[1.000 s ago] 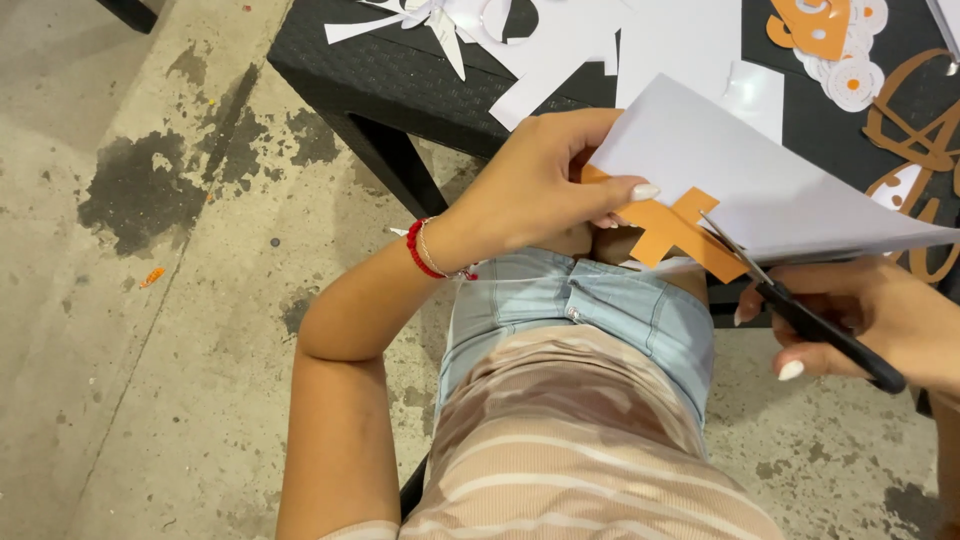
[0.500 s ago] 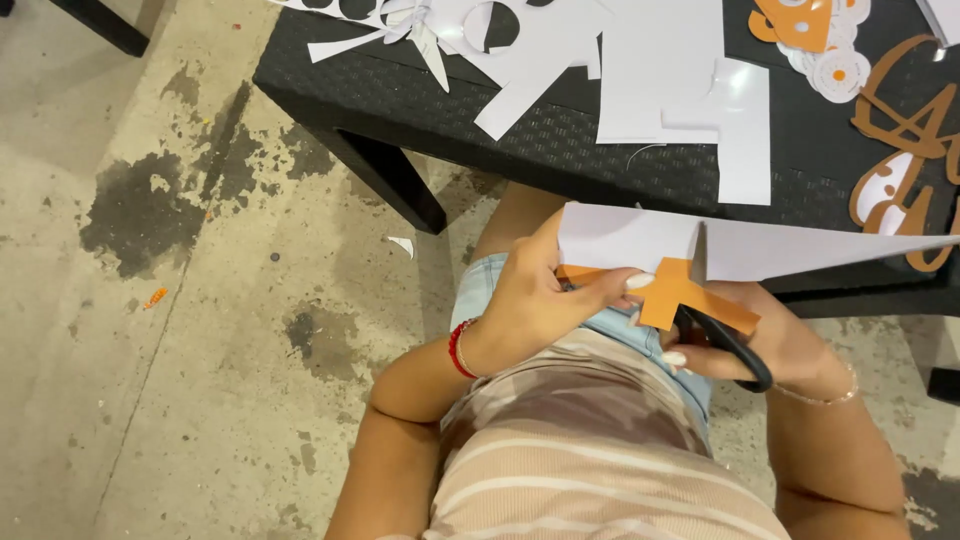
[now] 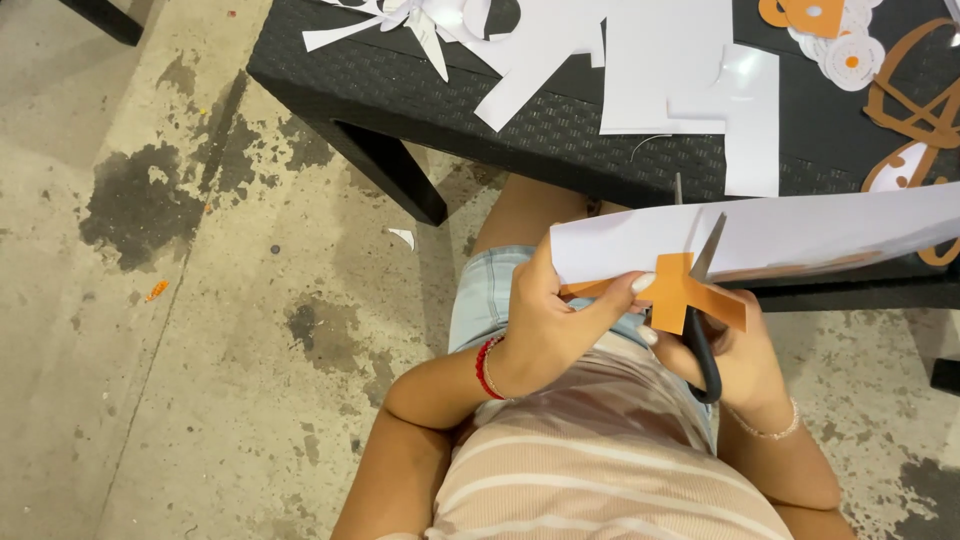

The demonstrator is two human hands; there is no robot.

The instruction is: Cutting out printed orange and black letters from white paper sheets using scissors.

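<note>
Left hand point(image 3: 545, 330) pinched the white-and-orange paper sheet point(image 3: 760, 240), thumb on the orange cross-shaped flap point(image 3: 680, 290), just below the black table point(image 3: 560, 130) edge, over the lap. Right hand point(image 3: 740, 355) was clenched through the scissors point(image 3: 700, 300) handles; blades parted, pointing up at the sheet. White paper scraps point(image 3: 660, 70) lay on the table, well above the hands.

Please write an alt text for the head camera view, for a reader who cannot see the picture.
Seen from above, a seated person cuts paper: the left hand holds a white sheet with an orange paper piece under it, and the right hand works black-handled scissors with open blades. Ahead, a black table carries white and orange paper scraps; below is a stained concrete floor.
</note>
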